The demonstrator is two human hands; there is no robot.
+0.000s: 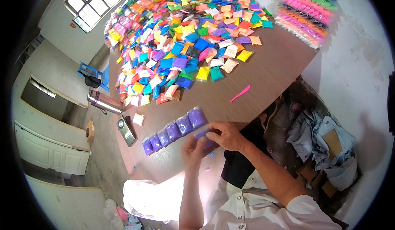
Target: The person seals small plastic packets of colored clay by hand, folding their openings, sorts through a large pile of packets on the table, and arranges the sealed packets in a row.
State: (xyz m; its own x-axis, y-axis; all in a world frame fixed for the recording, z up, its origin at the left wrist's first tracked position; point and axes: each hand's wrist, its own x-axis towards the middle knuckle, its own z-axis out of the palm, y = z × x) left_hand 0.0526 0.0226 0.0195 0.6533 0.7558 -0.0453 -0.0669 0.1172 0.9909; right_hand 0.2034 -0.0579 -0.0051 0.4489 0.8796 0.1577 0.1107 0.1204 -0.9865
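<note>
Between my two hands, near the table's front edge, a purple packet (202, 136) is pinched. My left hand (192, 151) grips its near left side, and my right hand (225, 136) has thumb and fingers closed on its upper right side. Just beyond my hands lies a slanting row of several purple packets (173, 131) in clear wrapping, side by side on the brown table (267, 65). My fingers partly cover the held packet.
A large heap of coloured packets (177, 45) spreads over the far side. A pink plastic knife (240, 93) lies to the right. On the left are a phone (126, 130), a small pale packet (138, 119) and a steel flask (105, 102). Bundled coloured packs (304, 12) stand back right.
</note>
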